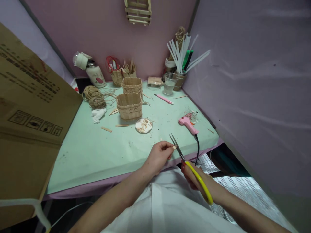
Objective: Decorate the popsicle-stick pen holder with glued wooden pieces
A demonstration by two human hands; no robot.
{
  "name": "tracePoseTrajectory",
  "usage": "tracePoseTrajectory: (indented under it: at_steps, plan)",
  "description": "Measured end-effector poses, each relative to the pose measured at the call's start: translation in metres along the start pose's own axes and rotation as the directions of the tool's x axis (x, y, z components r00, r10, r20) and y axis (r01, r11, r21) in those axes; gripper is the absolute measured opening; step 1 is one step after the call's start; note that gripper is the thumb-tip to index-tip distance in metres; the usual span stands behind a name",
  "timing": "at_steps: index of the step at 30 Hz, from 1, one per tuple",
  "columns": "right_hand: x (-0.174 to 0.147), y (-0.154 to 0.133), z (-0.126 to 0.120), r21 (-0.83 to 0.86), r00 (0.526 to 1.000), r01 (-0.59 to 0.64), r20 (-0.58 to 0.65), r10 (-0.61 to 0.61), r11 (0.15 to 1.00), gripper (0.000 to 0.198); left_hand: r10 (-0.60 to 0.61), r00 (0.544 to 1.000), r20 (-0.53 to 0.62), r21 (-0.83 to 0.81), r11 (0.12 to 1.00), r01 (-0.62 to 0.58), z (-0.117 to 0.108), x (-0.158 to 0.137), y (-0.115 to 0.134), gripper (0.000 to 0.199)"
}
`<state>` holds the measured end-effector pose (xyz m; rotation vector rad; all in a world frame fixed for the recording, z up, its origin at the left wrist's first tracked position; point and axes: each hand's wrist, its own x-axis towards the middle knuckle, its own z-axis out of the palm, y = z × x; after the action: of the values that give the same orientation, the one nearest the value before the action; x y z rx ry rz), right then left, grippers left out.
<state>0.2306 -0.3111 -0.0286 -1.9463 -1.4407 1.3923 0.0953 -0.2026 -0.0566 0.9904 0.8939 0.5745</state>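
Near the table's front edge, my left hand (160, 157) pinches a small pale piece of wood (174, 147) between thumb and fingers. My right hand (191, 174) is wrapped round the yellow handles of a pair of scissors (200, 181). The scissor blades are slightly parted and point away from me, with the wood piece right beside or between them; I cannot tell which. Beyond my left hand lies a round clear dish (143, 125) with small wood scraps in it. Farther back stand two small wooden baskets (129, 110), one behind the other.
A pink glue gun (188, 123) with a black cord lies at right. Behind are a pink pen (164, 98), a cup of water (169, 86), a holder of white glue sticks (180, 81), twine balls (93, 97) and a bottle (96, 73). A cardboard box (31, 113) stands at left.
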Motion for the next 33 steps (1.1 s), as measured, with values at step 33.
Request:
tracePoseTrajectory:
  at_steps: [33]
  plan:
    - [-0.012, 0.011, -0.014, 0.021, 0.999, 0.01, 0.045, -0.011, 1.0, 0.049, -0.171, 0.966, 0.196, -0.058, 0.981, 0.186, -0.022, 0.007, 0.02, 0.024]
